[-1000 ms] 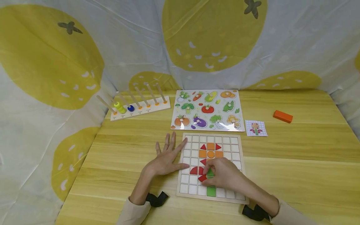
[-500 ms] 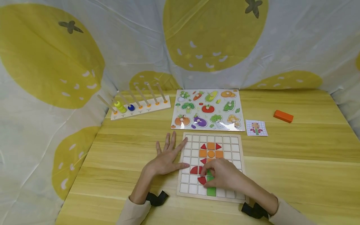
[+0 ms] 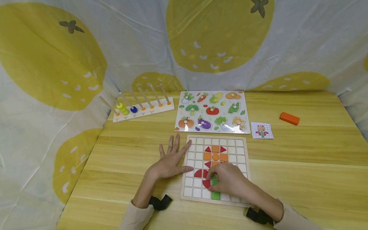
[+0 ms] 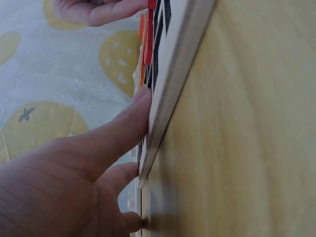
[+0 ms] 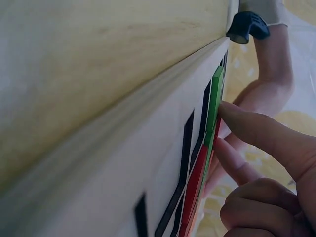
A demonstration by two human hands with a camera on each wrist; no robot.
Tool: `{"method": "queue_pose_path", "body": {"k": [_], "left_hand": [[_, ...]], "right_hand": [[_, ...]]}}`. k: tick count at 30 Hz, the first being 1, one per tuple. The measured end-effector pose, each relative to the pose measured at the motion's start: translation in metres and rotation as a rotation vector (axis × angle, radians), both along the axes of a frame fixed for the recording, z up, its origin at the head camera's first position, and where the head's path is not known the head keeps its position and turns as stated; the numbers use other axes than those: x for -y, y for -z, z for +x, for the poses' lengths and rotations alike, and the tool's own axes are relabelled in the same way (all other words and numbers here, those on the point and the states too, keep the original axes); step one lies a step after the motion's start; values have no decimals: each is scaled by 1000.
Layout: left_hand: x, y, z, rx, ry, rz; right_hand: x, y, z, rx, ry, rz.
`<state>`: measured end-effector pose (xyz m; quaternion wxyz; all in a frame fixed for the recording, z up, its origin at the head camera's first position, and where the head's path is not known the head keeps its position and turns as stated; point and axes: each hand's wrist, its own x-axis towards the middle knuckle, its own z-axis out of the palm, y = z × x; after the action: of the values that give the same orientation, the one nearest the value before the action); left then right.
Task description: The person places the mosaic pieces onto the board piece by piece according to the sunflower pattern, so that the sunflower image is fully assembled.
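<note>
A white grid board (image 3: 235, 145) lies on the wooden table, carrying a flower pattern of orange squares (image 3: 215, 149), red triangles and a green stem (image 3: 215, 195). My left hand (image 3: 168, 164) lies flat with fingers spread, its thumb against the board's left edge (image 4: 173, 84). My right hand (image 3: 228, 182) is curled over the board's lower middle, and its fingertips pinch a red quarter-circle piece (image 3: 206, 183) beside the green stem. In the right wrist view the fingers (image 5: 256, 133) touch the green piece's (image 5: 216, 98) edge and the red piece (image 5: 195, 182).
A vegetable peg puzzle (image 3: 212, 111) lies behind the board, with a small pattern card (image 3: 261, 130) to its right. An orange block (image 3: 289, 118) sits far right. A peg stacker (image 3: 142, 108) with rings stands back left. Lemon-print cloth (image 3: 86, 48) walls the table.
The right hand has turned the red piece and lowered it into the cell left of the green stem. The left hand has stayed still.
</note>
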<state>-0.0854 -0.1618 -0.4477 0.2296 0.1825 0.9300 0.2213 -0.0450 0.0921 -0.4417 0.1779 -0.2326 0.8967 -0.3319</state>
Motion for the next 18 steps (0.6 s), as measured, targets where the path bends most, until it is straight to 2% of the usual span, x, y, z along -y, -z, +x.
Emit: {"method": "queue_pose_path", "body": {"k": [5,11,18], "left_hand": [[0,2,-1,4,1,-11],[0,2,-1,8,0,-17],[0,2,-1,5,3,-18]], "right_hand": [[-1,1,-1,23,0,-18],[-3,3,-4,82,-31,-88],[-2,2,-2,41,-27,-69]]}}
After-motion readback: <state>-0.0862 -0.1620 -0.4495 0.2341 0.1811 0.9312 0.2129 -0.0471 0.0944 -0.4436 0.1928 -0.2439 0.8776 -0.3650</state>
